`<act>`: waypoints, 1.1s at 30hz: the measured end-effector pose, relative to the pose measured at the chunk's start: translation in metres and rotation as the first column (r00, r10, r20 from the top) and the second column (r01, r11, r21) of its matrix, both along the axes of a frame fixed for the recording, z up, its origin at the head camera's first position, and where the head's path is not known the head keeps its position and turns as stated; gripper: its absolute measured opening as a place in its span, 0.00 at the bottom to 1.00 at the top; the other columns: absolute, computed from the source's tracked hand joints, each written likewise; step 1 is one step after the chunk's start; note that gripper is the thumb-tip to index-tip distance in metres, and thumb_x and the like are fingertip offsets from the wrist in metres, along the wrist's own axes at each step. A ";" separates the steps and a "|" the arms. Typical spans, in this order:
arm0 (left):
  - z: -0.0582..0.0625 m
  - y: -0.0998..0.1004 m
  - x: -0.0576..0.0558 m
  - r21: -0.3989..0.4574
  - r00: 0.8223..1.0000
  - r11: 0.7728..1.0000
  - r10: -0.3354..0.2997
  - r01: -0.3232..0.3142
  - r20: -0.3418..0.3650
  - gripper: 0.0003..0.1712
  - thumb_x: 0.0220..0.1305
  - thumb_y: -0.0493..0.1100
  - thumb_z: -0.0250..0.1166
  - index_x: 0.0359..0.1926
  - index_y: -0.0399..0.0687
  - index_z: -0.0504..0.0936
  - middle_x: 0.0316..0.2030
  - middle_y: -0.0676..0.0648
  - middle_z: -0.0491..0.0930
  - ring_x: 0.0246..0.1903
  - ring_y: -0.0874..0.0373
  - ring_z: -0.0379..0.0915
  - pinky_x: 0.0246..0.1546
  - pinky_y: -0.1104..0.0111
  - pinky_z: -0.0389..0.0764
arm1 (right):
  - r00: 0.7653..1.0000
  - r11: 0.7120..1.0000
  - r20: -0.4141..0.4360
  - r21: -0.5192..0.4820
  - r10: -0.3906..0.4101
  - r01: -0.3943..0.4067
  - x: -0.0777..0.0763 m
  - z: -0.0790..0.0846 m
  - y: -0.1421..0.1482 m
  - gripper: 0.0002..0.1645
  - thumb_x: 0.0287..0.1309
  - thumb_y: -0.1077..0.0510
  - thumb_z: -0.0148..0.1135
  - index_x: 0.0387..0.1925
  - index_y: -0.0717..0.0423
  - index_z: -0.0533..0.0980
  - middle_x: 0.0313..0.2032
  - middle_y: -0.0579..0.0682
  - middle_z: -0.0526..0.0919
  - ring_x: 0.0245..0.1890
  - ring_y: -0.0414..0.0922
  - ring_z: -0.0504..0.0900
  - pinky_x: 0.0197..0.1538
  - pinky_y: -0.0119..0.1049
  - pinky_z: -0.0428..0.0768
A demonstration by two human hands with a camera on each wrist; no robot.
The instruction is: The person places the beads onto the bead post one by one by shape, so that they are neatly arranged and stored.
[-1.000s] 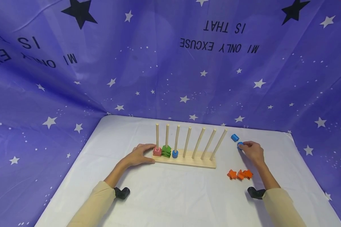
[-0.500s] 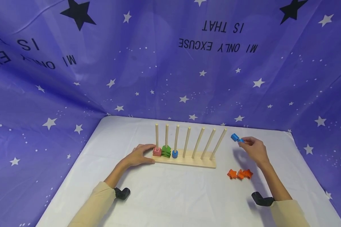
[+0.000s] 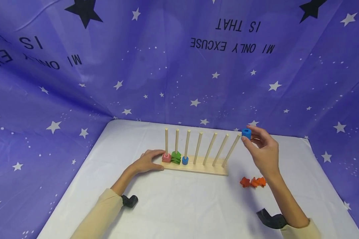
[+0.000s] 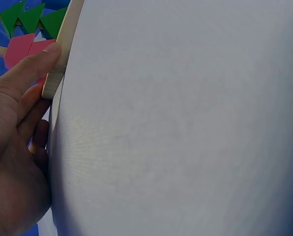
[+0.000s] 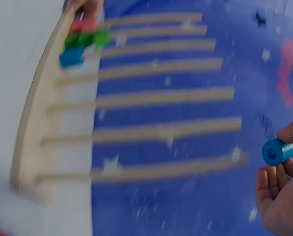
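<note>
My left hand (image 3: pixel 146 162) grips the left end of a wooden stacking peg board (image 3: pixel 194 168), thumb along the front edge and fingers behind. Pink pieces (image 3: pixel 166 158) sit low on its first peg, green pieces (image 3: pixel 176 158) on the second, and a blue piece (image 3: pixel 185 161) on the third. The other pegs are bare. My right hand (image 3: pixel 266 156) pinches a blue cylinder (image 5: pixel 279 151) between thumb and fingers, raised beside the top of the rightmost peg (image 3: pixel 231 150). The cylinder's hole faces up in the head view.
Several orange star pieces (image 3: pixel 253 182) lie on the white cloth (image 3: pixel 182 205) right of the board. A purple star-print curtain (image 3: pixel 179 66) rises behind and at both sides. Black wrist mounts (image 3: pixel 129 201) show on both arms.
The right hand has lifted a blue cylinder off the cloth and moved it left and up toward the pegs. The second loose cylinder no longer shows separately. The left hand stays put.
</note>
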State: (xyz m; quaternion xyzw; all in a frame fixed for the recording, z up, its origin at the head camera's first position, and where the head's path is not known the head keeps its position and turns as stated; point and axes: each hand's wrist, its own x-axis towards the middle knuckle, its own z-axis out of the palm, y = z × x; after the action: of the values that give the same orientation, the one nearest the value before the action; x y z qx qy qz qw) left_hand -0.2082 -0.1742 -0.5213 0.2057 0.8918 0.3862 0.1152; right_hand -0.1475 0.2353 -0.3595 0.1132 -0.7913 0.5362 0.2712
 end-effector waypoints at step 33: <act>0.000 0.001 -0.001 -0.008 1.000 1.000 0.010 -0.010 -0.002 0.45 0.53 0.55 0.76 0.70 0.50 0.72 0.68 0.44 0.70 0.64 0.45 0.60 0.63 0.45 0.58 | 0.942 0.942 0.102 -0.144 0.320 -0.304 -0.023 0.008 -0.145 0.21 0.60 0.70 0.66 0.55 0.72 0.74 0.48 0.64 0.80 0.52 0.56 0.79 0.58 0.47 0.75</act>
State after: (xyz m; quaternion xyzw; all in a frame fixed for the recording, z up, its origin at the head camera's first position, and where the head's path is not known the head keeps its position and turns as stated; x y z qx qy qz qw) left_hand -0.2088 -0.1737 -0.5213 0.2012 0.8945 0.3828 0.1133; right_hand -0.1704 0.0904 -0.3511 0.1865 -0.7432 0.6272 0.1396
